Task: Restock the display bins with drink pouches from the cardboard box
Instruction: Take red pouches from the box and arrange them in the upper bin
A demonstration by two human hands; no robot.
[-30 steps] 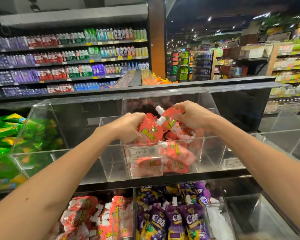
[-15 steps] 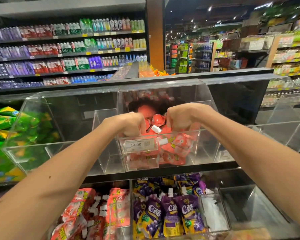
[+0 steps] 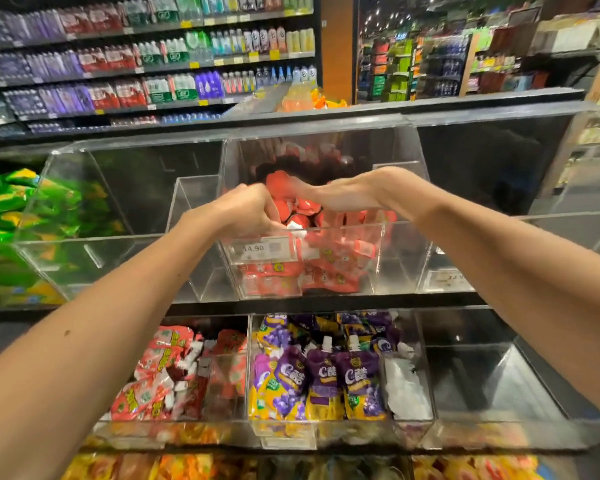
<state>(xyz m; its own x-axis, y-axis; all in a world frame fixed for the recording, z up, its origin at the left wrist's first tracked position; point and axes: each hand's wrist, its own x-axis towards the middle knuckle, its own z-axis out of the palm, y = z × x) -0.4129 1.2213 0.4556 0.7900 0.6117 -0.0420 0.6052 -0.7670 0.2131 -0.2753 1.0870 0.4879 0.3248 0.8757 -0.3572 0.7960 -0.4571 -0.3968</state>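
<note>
Left hand (image 3: 248, 211) and right hand (image 3: 329, 197) are held low in the clear bin (image 3: 388, 147), seemingly to settle red pouches (image 3: 326, 275); finger grip cannot be told.

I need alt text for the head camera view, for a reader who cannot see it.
A person's left hand and right hand reach together into a clear display bin partly filled with red drink pouches; blur hides their grip. The bin carries a 14.90 price tag, and a lower bin holds purple pouches.
</note>
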